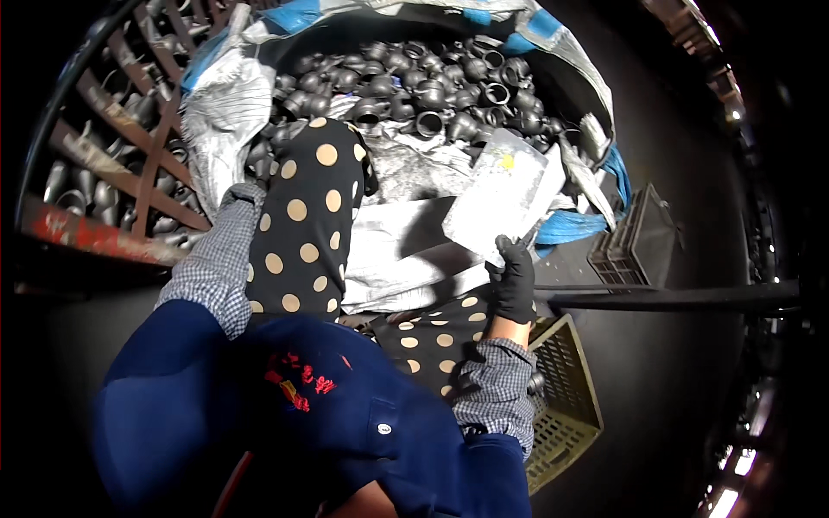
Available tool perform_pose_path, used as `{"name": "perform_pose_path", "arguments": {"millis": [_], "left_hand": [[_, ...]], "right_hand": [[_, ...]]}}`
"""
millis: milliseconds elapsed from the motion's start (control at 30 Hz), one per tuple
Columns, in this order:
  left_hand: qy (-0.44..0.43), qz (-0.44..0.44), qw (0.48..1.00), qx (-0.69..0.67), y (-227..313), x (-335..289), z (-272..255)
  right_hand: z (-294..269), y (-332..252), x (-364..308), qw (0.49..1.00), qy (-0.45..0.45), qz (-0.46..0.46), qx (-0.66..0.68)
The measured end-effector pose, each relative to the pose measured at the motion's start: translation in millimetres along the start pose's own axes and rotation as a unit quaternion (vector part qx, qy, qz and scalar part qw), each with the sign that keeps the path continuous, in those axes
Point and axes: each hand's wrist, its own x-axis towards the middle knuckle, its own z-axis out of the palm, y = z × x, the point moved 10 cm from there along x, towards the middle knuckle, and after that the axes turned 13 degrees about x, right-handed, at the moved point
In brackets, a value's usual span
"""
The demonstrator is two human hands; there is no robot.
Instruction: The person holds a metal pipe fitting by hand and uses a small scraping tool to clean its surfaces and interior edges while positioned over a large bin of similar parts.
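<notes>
My right hand point(515, 281), in a black glove, grips the lower corner of a flat, translucent white plastic piece point(496, 198) with a yellow mark near its top. It is too bright to tell whether this is a bag or a stiff sheet. The piece is raised over the near right side of a large white woven sack point(229, 112) with blue bands. Inside the sack lie many dark, rounded pipe fittings point(427, 91). My left hand point(246, 192), in a dark glove, is beside my left knee at the sack's left edge, its fingers mostly hidden.
At the left stands a rusty slatted metal crate point(147, 173) filled with grey metal parts. A grey plastic crate point(635, 237) sits on the right, beyond a dark horizontal bar point(673, 298). A yellowish perforated basket point(566, 406) is beside my right forearm.
</notes>
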Motion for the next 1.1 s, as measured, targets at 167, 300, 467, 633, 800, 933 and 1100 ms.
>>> {"name": "perform_pose_path", "arguments": {"millis": [167,300,467,633,800,933,1100], "left_hand": [[-0.053,-0.03,0.998,-0.011,-21.4,14.9,26.2],[-0.069,-0.036,0.997,-0.022,-20.1,0.8,-7.1],[-0.102,-0.038,0.992,-0.07,-13.6,-6.6,-21.6],[-0.074,-0.011,0.997,-0.01,1.2,-22.3,-15.8],[-0.081,0.006,0.997,0.014,-44.5,-10.6,-74.9],[-0.134,-0.092,0.985,0.052,-53.1,-49.9,-62.7],[-0.171,-0.112,0.978,0.051,-76.9,-91.7,-73.8]], "right_hand": [[14.6,-12.2,-16.9,0.999,0.009,-0.004,0.047],[35.7,-24.6,-53.7,0.997,0.022,-0.054,0.052],[57.4,-78.1,-108.2,0.993,0.071,-0.074,-0.051],[31.7,-180.6,-124.7,0.915,0.066,-0.302,-0.261],[98.5,-216.2,-124.8,0.941,0.015,-0.284,-0.186],[96.8,-235.3,-132.8,0.887,0.013,-0.345,-0.305],[86.7,-209.5,-106.1,0.834,-0.001,-0.38,-0.4]]}}
